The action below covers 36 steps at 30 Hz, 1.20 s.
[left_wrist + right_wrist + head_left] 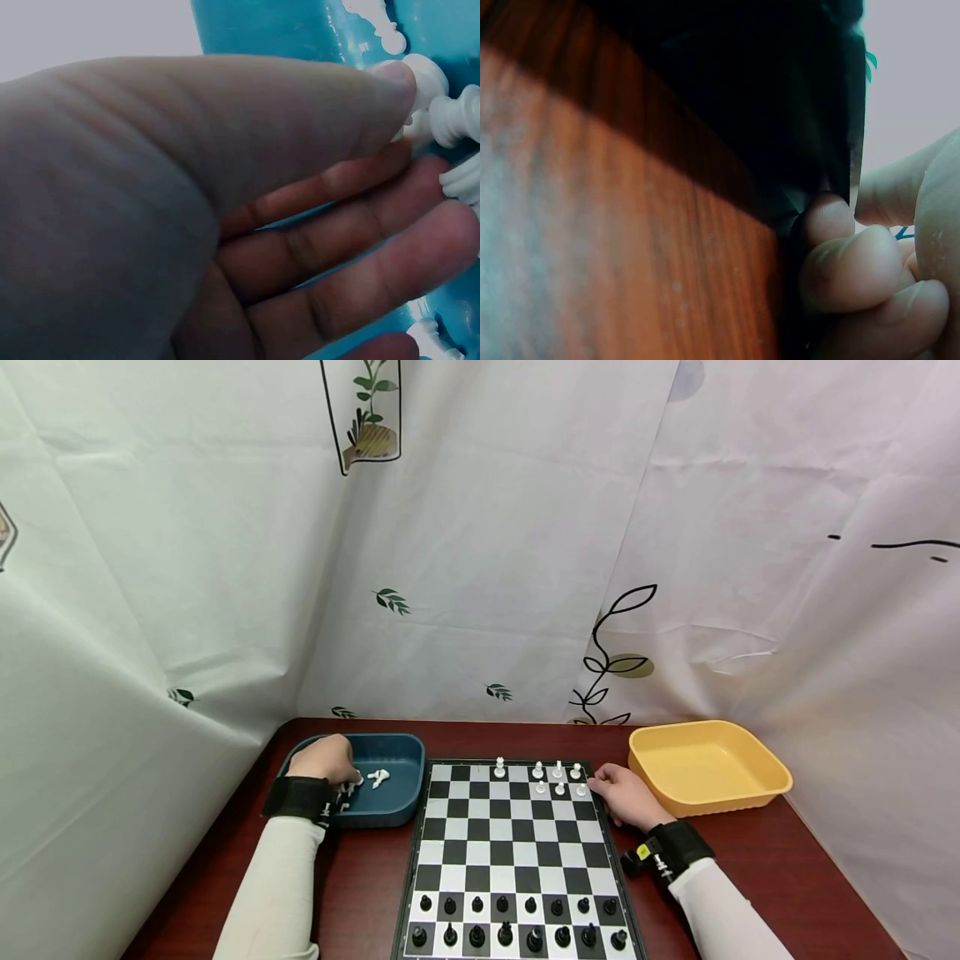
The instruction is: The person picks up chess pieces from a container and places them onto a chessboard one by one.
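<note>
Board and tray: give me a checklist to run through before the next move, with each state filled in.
1. Board held at its edge: ok, the right hand grips its right side.
2. Black pieces on both near rows: ok, eight in each.
3. White pieces fill both far rows: not ok, only seven stand there, with gaps.
4. Left hand has a piece: ok, it pinches a white one over the blue tray.
5. Type of that piece: cannot tell, it is partly hidden.
6. Loose pieces left in the tray: ok, several white ones lie there.
</note>
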Each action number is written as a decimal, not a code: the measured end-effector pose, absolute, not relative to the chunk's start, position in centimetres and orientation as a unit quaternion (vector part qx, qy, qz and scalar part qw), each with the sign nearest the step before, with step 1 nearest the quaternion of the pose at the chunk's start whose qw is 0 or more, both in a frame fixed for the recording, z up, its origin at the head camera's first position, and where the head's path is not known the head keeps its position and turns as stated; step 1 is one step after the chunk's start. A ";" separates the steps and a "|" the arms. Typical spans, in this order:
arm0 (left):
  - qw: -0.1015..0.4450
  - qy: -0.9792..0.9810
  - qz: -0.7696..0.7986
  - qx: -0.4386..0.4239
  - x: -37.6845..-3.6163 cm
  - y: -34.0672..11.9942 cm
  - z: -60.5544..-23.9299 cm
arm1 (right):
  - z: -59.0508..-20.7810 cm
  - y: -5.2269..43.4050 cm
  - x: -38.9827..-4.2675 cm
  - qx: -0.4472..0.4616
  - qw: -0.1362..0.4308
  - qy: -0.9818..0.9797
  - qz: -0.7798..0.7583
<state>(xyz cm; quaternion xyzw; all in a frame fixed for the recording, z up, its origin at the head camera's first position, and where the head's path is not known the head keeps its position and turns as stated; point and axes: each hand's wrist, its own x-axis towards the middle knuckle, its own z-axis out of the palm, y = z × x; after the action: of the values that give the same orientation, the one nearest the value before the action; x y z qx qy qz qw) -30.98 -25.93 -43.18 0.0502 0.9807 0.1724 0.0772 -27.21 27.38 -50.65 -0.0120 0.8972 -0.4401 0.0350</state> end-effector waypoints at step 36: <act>-0.041 0.979 0.171 0.098 -31.6 -25.2 -42.1 | -50.8 27.5 -27.3 -0.016 0.034 0.893 -0.448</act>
<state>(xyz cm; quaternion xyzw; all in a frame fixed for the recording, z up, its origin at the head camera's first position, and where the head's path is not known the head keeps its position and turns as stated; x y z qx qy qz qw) -31.64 -25.24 -42.14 0.0979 0.9795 0.1713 -0.0409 -27.31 27.54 -50.79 -0.0161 0.8934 -0.4478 0.0339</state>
